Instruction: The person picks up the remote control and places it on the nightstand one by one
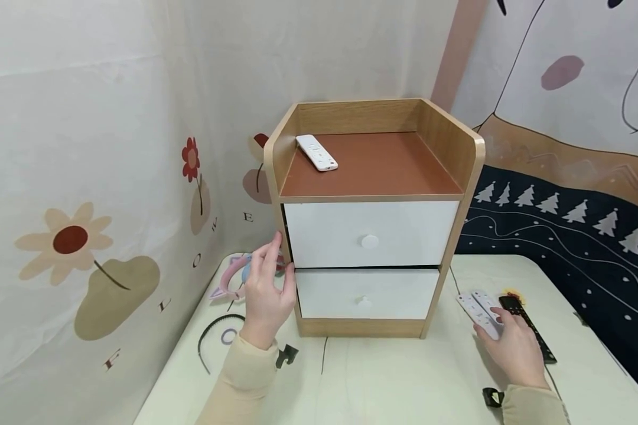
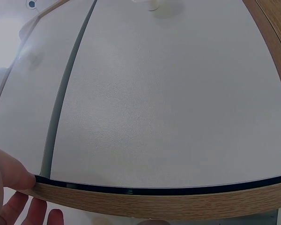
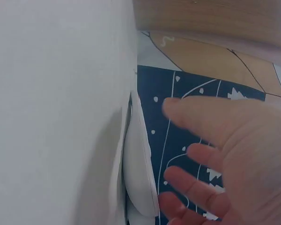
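A small wooden cabinet (image 1: pixel 293 327) with two white drawers stands on the table, the upper drawer (image 1: pixel 324 236) above the lower drawer (image 1: pixel 329 295). My left hand (image 1: pixel 267 295) rests at its left side, thumb touching the front edge (image 2: pixel 145 201) and fingers fairly straight along the side. My right hand (image 1: pixel 516 348) hovers with loosely bent fingers over two white remote controls (image 1: pixel 475 310). In the right wrist view a gap shows between the fingers and a white remote (image 3: pixel 140 164). A black remote control (image 1: pixel 537 339) lies just right of that hand.
Another white remote control (image 1: pixel 317 153) lies on the cabinet's brown top. Left of the cabinet are a pink headband (image 1: pixel 225 280), a black headband (image 1: pixel 204 333) and a small purple ring (image 1: pixel 228 336). A yellow flower-like item (image 1: pixel 514 295) sits behind the black remote. Printed curtains (image 1: pixel 111 147) border the table.
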A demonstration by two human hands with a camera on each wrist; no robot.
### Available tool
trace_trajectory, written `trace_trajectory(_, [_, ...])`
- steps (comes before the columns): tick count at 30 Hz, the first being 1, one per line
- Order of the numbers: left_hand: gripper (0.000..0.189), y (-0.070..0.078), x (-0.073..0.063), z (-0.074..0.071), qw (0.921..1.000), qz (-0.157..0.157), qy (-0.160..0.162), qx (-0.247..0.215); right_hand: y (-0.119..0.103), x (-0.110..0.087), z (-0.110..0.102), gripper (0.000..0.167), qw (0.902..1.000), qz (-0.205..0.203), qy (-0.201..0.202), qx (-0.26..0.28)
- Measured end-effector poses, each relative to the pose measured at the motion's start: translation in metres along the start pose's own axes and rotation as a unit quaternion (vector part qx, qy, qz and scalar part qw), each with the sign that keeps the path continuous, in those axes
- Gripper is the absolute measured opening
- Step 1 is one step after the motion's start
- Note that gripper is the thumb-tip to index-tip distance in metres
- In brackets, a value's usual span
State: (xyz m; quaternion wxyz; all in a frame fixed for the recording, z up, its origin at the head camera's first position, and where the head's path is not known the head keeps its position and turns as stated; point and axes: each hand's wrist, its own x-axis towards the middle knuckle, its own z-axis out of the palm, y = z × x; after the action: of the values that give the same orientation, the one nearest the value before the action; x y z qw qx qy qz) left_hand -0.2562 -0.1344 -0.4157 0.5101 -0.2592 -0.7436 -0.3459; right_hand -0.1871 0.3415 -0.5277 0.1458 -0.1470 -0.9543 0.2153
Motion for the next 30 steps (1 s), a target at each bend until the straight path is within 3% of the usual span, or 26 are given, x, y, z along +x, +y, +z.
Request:
trace_trajectory(12, [0.07,0.0023,0.0002,-0.002,0.9996,-0.025,-0.011,-0.004,0.0022,0.0008,0.0007,0.069,0.9995,0.003,-0.029,-0.013])
trace_trajectory(18, [0.07,0.0019,0.0,-0.0021,0.9995,-0.03,-0.011,-0.003,0.0014,0.0,0.002,0.067,0.9996,0.002,-0.018,-0.019])
trace_trajectory(30, [0.069,0.0039,0.001,-0.0013,0.9996,-0.026,-0.011,0.001,0.0006,-0.0022,-0.0018,0.065,0.9972,0.048,-0.045,-0.036])
